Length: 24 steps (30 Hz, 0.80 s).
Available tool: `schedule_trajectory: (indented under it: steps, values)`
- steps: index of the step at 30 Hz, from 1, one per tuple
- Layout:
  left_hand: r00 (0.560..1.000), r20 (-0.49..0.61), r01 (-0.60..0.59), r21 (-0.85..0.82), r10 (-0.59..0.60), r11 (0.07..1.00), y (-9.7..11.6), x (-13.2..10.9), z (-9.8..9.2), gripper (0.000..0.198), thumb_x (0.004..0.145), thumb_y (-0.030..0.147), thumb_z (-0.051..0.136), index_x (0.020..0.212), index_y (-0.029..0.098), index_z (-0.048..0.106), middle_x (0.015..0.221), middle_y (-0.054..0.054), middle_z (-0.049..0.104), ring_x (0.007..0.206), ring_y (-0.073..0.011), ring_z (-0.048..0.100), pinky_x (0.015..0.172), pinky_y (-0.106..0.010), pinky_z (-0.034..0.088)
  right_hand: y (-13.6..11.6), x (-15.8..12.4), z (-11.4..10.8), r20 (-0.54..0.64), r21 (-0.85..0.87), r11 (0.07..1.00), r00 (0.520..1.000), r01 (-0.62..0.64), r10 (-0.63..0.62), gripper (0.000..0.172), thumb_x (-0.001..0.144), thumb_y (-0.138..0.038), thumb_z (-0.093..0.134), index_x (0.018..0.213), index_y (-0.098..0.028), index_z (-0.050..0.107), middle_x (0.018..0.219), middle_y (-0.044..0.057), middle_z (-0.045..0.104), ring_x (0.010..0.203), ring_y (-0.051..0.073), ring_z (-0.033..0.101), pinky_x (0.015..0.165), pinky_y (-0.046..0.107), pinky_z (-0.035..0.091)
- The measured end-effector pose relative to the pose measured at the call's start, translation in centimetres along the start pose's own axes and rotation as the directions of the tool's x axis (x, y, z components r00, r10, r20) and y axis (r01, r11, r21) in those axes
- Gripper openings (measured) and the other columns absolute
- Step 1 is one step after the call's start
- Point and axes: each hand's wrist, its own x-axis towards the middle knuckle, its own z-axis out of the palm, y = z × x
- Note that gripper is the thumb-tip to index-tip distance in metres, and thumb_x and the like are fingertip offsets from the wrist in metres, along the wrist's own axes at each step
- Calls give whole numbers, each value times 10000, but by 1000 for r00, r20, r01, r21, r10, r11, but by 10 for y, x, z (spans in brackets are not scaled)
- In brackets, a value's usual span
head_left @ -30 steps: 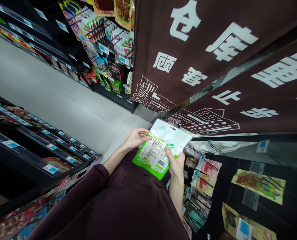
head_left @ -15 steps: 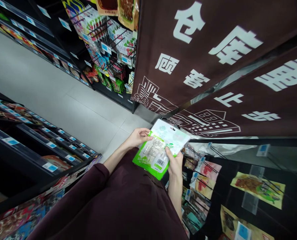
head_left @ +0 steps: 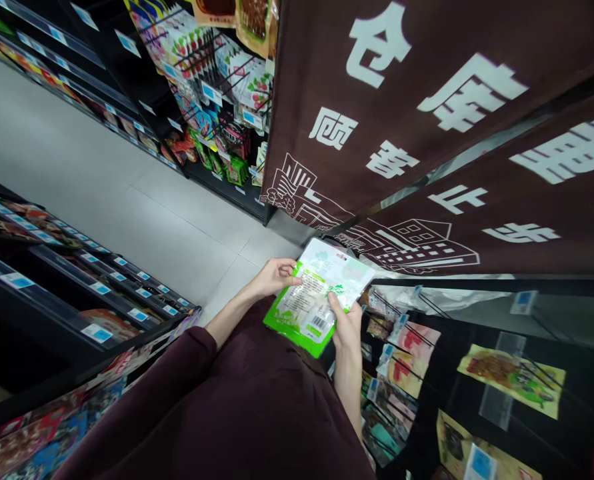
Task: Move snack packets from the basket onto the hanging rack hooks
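Observation:
A green and white snack packet [head_left: 307, 310], with a barcode label low on its face and a hang hole at its top edge, is held tilted in front of my body. My left hand [head_left: 275, 278] pinches its left edge between thumb and fingers. On the right side, my right hand [head_left: 345, 323] grips the packet, its thumb lying on the printed face and the other fingers hidden behind.
Brown curtains [head_left: 347, 133] with white characters hang ahead. Hooked packets [head_left: 417, 353] line the rack at right; another rack [head_left: 217, 80] stands at upper left. A low shelf unit [head_left: 77, 293] is on the left, beside the grey tiled floor [head_left: 127, 180].
The packet has shifted very slightly left and tilted a little within both hands. Both hands keep their hold on it.

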Motion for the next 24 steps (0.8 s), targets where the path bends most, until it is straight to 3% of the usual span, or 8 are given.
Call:
schedule_trajectory:
  steps: [6, 10, 16, 24]
  values:
    - [999, 10, 36, -7, -36, 999, 3, 0, 1, 434, 606, 354, 881, 876, 117, 638, 687, 27, 588, 605, -85, 537, 580, -200, 399, 0, 0, -1, -2, 41, 999, 1000, -27, 27, 427, 655, -332, 838, 1000, -113, 714, 968, 114, 746, 760, 191, 681, 710, 311, 547]
    - [993, 104, 50, 58, -56, 997, 6, -2, -4, 425, 644, 329, 861, 948, 124, 647, 787, -5, 649, 701, -116, 603, 648, -225, 461, 3, 0, -3, -3, 45, 998, 999, -46, 46, 439, 661, -328, 836, 1013, -101, 707, 964, 119, 746, 748, 187, 678, 709, 309, 540]
    - [925, 348, 122, 100, -150, 987, 8, -6, -11, 497, 675, 286, 842, 1106, 146, 639, 908, -54, 723, 826, -185, 681, 715, -285, 534, 3, 0, -5, -6, 51, 997, 998, -66, 66, 445, 666, -334, 833, 1011, -85, 702, 966, 129, 743, 758, 194, 680, 792, 354, 535]
    - [877, 438, 55, 318, -198, 947, 10, -6, -16, 600, 623, 283, 874, 1146, 140, 618, 857, -46, 739, 689, -172, 677, 559, -224, 495, 3, 0, -6, -15, 71, 993, 996, -89, 90, 456, 653, -330, 845, 1011, -88, 698, 948, 124, 749, 771, 201, 686, 758, 332, 545]
